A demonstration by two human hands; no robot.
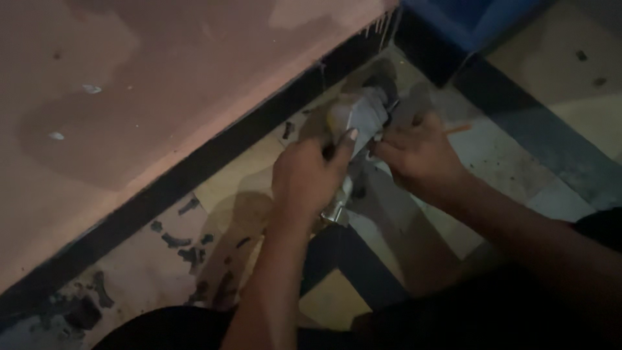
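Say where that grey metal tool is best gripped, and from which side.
Probably the lower body of the grey metal tool, from the near-left, where the left hand wraps it. It tilts away toward the wall; the right hand covers the far end. Details are dim.

Wall (129, 97): left of and behind both hands.
Floor (505, 155): beneath hands and tool.
Power tool (363, 120): over the floor, between the hands, near the wall base.
Left hand (308, 178): on the tool, wall side.
Right hand (421, 152): touching the tool, opposite side.
Box (466, 19): behind the tool, against the wall.
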